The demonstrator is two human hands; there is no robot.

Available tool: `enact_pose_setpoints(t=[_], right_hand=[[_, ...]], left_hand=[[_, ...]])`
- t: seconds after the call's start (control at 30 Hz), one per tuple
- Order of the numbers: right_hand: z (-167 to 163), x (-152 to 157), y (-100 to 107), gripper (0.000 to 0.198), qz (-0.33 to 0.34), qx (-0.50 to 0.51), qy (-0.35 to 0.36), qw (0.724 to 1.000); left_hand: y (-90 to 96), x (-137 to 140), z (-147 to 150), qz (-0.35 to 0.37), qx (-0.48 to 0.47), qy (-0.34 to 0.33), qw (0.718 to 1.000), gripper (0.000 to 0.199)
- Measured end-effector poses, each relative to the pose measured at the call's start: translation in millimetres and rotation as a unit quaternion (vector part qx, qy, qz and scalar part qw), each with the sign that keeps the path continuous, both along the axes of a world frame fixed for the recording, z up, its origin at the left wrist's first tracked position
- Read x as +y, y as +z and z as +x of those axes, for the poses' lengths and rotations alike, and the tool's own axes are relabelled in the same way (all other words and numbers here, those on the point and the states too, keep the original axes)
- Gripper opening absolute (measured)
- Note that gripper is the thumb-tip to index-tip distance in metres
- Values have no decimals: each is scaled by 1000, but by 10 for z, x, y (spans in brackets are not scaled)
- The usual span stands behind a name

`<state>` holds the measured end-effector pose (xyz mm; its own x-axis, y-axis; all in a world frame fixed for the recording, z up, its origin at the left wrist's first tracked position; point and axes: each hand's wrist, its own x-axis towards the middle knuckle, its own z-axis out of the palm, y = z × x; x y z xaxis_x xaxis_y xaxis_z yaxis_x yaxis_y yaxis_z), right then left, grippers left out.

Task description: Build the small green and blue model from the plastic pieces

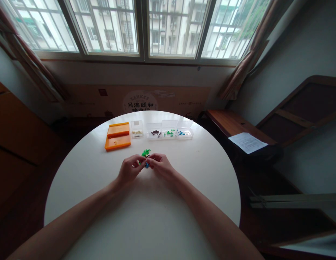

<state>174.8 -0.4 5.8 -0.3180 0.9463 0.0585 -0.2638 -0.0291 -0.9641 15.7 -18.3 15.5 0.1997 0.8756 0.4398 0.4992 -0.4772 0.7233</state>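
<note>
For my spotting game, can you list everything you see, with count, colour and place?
Table: one, white, centre.
Tray: one, orange, table's far left.
Clear boxes: four, colourless, right of tray.
Boxed pieces: many; cream, brown, green, blue.
Small pieces: several, green and blue, mid-table.
Window: one, grey frame, far wall.
Buildings: several, pale, outside.
Curtains: two, pinkish, beside window.
Printed panel: one, tan, below window.
Bench: one, brown, right.
Wooden frame: one, brown, far right.
Paper: one, white, right.
Cupboard: one, brown, left edge.
Forearms: two, bare, lower half.
Left grip: one, bare, small pieces' left.
Right grip: one, bare, small pieces' right.
</note>
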Motion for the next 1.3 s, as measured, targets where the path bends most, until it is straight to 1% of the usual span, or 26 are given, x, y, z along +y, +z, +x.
enact_pose_setpoints(t=[0.73, 0.97, 1.3], right_hand=[[5, -20, 35, 30, -3, -3, 3, 1000], [12, 2, 18, 32, -5, -3, 3, 1000], [11, 9, 0, 32, -4, -5, 0, 1000]], left_hand=[[9, -4, 3, 3, 7, 2, 1000, 16], [6, -2, 3, 14, -1, -2, 1000, 16], [13, -4, -1, 11, -1, -9, 1000, 17]])
